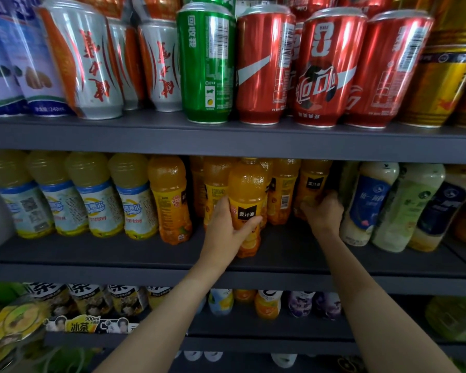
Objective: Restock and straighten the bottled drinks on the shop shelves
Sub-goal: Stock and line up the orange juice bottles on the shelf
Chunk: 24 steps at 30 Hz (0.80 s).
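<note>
Orange fills the middle of the frame: a cluster of orange juice bottles on the middle shelf (pixel 280 254), and both hands are in among them. The left hand (pixel 228 224) wraps the lower body of the front bottle (pixel 246 208), thumb curled across its black label and the fingers hidden behind, so the grip is firm. That bottle stands upright, its long axis vertical, forward of its neighbours and close to the shelf's front edge; its cap is lost in the shadow under the shelf above. The right hand (pixel 323 211) sits further right and deeper in, fingers curled round the base of another orange bottle (pixel 314 189) at the right end of the cluster, just beside a white milky bottle (pixel 369 200). Bare shelf lies behind the front bottle, and the row it probably belongs to is directly behind the left hand, so the coming move looks like a straight push back or a small sideways slide with the bottle kept vertical; the left hand is the nearer one for that. How many bottles stand behind the cluster cannot be made out. Cans (pixel 264 65) on the upper shelf are streaked by blur, and the lower shelf's bottles are partly hidden by both forearms.
</note>
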Each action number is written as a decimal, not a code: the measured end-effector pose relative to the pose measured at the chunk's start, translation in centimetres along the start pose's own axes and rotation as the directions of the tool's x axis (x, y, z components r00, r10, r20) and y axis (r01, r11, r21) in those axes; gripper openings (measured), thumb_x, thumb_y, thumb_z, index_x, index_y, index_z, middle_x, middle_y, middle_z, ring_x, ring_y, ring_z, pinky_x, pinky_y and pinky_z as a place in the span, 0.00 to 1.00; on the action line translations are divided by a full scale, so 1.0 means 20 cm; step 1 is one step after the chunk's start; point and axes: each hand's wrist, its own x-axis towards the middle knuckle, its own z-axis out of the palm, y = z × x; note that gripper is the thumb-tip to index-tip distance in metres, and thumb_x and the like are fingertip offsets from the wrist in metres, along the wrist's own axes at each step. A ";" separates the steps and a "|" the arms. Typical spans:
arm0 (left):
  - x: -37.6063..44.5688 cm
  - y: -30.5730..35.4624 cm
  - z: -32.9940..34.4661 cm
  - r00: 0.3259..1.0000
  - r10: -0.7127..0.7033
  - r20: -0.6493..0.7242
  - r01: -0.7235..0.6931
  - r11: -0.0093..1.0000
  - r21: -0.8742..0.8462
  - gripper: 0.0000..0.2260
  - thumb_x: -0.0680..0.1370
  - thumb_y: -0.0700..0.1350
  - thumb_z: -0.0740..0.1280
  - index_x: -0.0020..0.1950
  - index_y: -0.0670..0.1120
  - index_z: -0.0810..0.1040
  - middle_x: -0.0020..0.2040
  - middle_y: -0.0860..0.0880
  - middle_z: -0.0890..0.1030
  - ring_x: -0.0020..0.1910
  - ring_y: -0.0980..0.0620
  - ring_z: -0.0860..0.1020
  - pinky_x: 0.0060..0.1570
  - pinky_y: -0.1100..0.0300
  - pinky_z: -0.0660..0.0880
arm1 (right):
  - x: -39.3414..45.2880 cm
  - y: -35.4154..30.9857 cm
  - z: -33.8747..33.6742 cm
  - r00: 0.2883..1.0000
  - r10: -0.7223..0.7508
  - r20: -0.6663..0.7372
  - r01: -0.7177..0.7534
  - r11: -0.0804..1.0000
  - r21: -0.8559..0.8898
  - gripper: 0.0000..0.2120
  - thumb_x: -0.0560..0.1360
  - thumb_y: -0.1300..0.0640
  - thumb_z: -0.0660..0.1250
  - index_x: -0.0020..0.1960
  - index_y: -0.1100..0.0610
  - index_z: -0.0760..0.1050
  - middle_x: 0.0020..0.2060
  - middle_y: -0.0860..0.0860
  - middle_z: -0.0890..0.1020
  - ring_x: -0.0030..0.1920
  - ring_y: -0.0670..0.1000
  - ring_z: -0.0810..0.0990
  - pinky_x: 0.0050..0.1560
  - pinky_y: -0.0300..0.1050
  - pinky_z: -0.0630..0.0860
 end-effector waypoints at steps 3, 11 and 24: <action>0.00 0.00 0.00 1.000 -0.006 0.002 0.006 1.000 0.003 0.32 0.67 0.64 0.64 0.65 0.47 0.67 0.60 0.49 0.75 0.61 0.53 0.73 0.61 0.51 0.72 | 0.00 -0.01 -0.01 1.000 0.005 0.022 -0.005 1.000 0.008 0.28 0.69 0.62 0.73 0.63 0.67 0.64 0.61 0.64 0.73 0.60 0.63 0.73 0.58 0.54 0.71; 0.00 0.00 0.00 1.000 0.011 -0.012 -0.011 1.000 0.008 0.30 0.68 0.62 0.64 0.64 0.46 0.67 0.59 0.49 0.75 0.60 0.53 0.73 0.61 0.54 0.72 | -0.19 -0.14 0.10 0.959 -0.284 -0.010 0.284 0.959 -0.011 0.23 0.73 0.58 0.69 0.62 0.65 0.67 0.57 0.59 0.74 0.58 0.56 0.75 0.56 0.45 0.73; 0.00 -0.01 0.00 1.000 -0.005 -0.001 0.005 0.999 0.032 0.28 0.70 0.60 0.66 0.64 0.46 0.67 0.59 0.49 0.75 0.60 0.53 0.73 0.61 0.52 0.72 | -0.21 -0.08 -0.01 0.976 -0.172 0.134 0.172 0.985 0.017 0.29 0.67 0.55 0.75 0.61 0.66 0.67 0.54 0.61 0.78 0.54 0.60 0.78 0.50 0.49 0.74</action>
